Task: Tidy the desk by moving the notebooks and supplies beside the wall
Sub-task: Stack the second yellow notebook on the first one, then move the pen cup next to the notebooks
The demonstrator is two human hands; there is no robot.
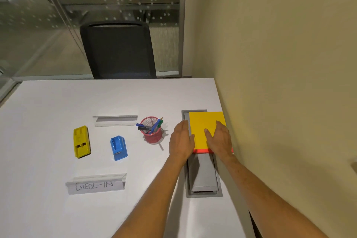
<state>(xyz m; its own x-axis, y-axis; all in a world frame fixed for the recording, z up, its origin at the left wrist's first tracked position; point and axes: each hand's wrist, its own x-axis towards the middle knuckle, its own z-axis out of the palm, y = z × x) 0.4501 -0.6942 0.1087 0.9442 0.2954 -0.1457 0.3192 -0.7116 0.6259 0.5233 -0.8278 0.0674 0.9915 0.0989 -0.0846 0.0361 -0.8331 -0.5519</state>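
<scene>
Two hands square up a yellow notebook (204, 129) on a red one (201, 151) beside the wall (280, 63) – left hand (180, 141) flat against its edge, right hand (219, 139) spread on top – while a pen cup (152, 131) and two staplers wait mid-desk (58, 106)

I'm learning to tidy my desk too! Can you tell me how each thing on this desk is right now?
Yellow notebook: flat by the wall, stacked on a red one, over the grey hatch.
Red notebook: underneath, only an edge showing.
Left hand: flat against the stack's left side.
Right hand: flat on top.
Pen cup: upright, holding pens.
Yellow stapler: lying untouched.
Blue stapler: lying untouched.
</scene>
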